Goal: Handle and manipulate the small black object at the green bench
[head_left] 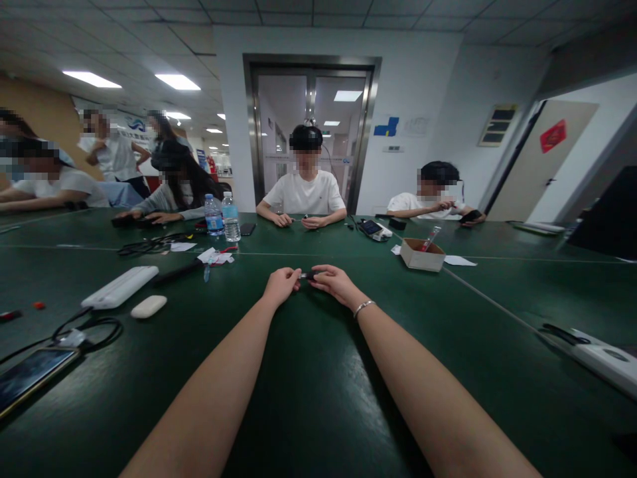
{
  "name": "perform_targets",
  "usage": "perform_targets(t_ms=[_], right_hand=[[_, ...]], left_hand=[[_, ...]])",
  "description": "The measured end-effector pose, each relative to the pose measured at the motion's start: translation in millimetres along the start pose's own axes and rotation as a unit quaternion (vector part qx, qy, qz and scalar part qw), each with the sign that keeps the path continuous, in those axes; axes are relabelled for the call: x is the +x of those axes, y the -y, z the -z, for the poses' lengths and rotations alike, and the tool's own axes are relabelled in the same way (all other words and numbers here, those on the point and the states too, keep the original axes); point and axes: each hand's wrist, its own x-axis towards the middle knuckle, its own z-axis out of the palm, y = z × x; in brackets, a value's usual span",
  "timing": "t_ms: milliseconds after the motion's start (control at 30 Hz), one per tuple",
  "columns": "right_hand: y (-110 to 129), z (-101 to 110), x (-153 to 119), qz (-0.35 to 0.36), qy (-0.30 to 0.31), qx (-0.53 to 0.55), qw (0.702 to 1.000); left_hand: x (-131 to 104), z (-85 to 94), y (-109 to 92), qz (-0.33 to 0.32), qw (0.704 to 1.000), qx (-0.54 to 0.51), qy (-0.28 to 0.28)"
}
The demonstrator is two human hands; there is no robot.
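Small dark object (309, 274) pinched between left hand (281, 284) and right hand (336, 281), fingertips closed on either end, long axis running hand to hand, just above the surface (308, 398).

Green table (318, 398) — bottles (222, 217), cardboard box (422, 255), phone (30, 375).

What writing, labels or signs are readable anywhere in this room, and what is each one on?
No text here can be read.
Red diamond sign on the right-hand door: one character, too blurred.
Framed board on the wall: dark lines, too small.
Blue logo beside the glass door: a shape only, no legible letters.
Banner at far left: a blue emblem and blurred writing.
Water bottles: labels too small.
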Motion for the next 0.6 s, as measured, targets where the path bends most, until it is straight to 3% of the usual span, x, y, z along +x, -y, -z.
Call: perform_targets(t_ms=[600], right_hand=[[-1.4,1.4,1.7,-0.002,0.013,-0.015,1.000]], left_hand=[[-5.4,2.9,-7.4,-0.013,0.999,0.035,0.006]])
